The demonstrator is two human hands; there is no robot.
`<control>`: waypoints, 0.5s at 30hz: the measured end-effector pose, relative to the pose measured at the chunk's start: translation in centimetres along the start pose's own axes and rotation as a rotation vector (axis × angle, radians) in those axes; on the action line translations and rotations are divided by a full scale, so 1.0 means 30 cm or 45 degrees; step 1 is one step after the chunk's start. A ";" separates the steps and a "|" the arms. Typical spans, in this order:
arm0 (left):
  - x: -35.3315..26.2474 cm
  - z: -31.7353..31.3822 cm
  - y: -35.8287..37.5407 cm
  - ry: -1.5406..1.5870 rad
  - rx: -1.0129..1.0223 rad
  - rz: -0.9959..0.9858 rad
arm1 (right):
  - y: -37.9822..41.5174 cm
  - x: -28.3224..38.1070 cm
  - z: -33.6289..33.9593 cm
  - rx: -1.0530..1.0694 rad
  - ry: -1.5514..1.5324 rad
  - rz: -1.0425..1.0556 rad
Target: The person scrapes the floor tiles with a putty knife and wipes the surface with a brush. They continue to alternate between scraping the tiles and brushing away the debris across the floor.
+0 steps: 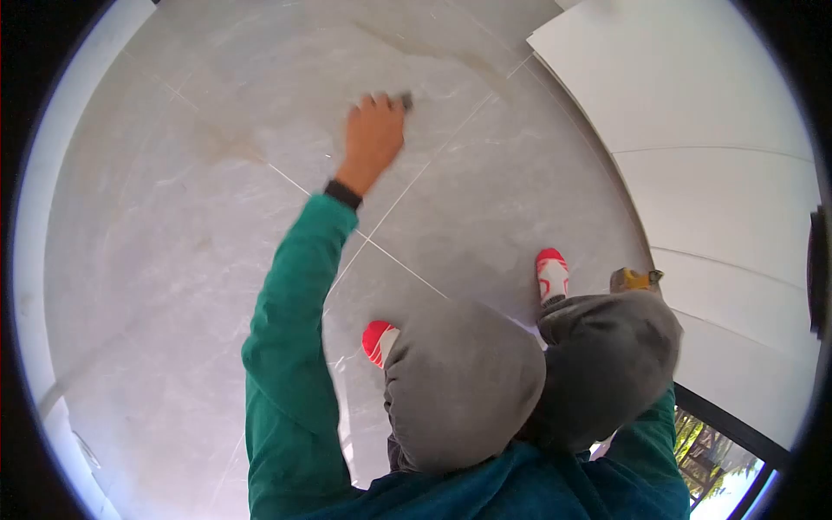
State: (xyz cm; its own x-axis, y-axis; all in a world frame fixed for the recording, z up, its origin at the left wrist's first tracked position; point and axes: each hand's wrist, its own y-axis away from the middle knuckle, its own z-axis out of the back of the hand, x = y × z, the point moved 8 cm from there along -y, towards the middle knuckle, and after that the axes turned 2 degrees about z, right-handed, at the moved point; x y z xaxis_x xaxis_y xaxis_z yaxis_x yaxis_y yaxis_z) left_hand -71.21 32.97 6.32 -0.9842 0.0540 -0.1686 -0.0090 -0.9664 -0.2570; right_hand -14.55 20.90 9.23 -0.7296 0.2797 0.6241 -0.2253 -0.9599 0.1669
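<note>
My left hand (374, 139), in a green sleeve with a dark band at the wrist, stretches far forward over the grey tiled floor (199, 286). Its fingers are curled, and a small dark block (406, 100) pokes out past them on the right. Motion blur hides what kind of block it is. Beyond my right knee a yellow and brown object with a black tip (637, 279) shows beside the white cabinet. My right sleeve (650, 446) passes behind that knee, and I cannot make out the hand there.
White cabinet fronts (719, 199) line the right side. My feet in red and white socks (552, 273) rest on the floor, below my bent knees. Brownish smears (234, 143) mark the far tiles. A dark-framed window or door (728, 425) is at the lower right.
</note>
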 end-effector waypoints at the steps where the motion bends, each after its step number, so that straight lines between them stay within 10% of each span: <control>1: -0.074 -0.009 0.078 0.029 0.002 -0.065 | -0.021 0.045 -0.193 -0.001 -0.447 -0.037; 4: -0.205 0.011 0.225 0.248 0.024 -0.174 | -0.096 0.393 -0.810 0.246 -1.373 0.019; 7: -0.131 0.011 0.219 0.375 0.083 0.047 | -0.260 0.528 -1.012 0.512 -1.500 0.124; 12: 0.233 0.273 0.130 0.297 -0.161 0.269 | -0.368 -0.042 -0.157 -0.185 0.115 -0.075; 15: 0.531 0.556 0.225 0.157 -0.297 0.422 | -0.385 -0.046 -0.022 -0.245 0.430 -0.164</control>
State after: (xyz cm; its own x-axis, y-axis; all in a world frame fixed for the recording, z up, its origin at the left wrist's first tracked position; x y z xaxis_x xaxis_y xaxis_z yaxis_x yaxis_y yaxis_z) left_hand -89.91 23.12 17.76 -0.8984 -0.2071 -0.3872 0.3590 -0.8543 -0.3759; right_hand -11.37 31.62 5.95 -0.8514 0.4184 0.3163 -0.4217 -0.9046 0.0616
